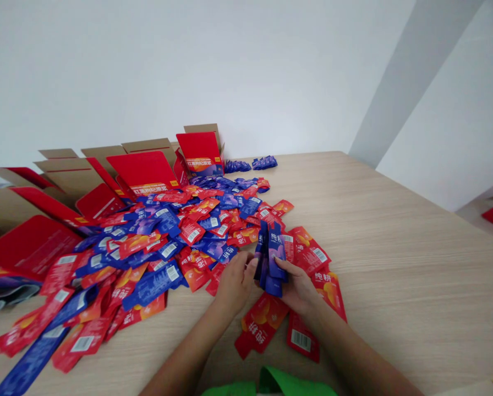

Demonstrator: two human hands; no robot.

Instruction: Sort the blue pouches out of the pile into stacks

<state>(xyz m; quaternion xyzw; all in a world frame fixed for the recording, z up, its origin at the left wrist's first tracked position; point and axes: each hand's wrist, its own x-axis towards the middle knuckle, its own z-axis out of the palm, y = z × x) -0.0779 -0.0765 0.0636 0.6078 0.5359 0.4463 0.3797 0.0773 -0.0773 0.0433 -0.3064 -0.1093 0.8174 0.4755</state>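
Note:
Several blue sachets (276, 254) stand bunched upright between my two hands, over the front middle of the table. My left hand (236, 279) is closed with its thumb and fingers at the left side of the bunch. On the other side my right hand (299, 286) pinches the sachets, thumb across the front one. Beneath and around the hands lie loose red sachets (263, 323) with orange fruit printing. To the left spreads a big mixed heap of red and blue sachets (168, 250), some showing barcodes.
Open red cartons (143, 171) with brown inner flaps line the table's left and back side. Two rows of blue sachets (264, 162) lie near the back edge. The wooden table (395, 247) extends right, a white wall (271, 71) stands behind it.

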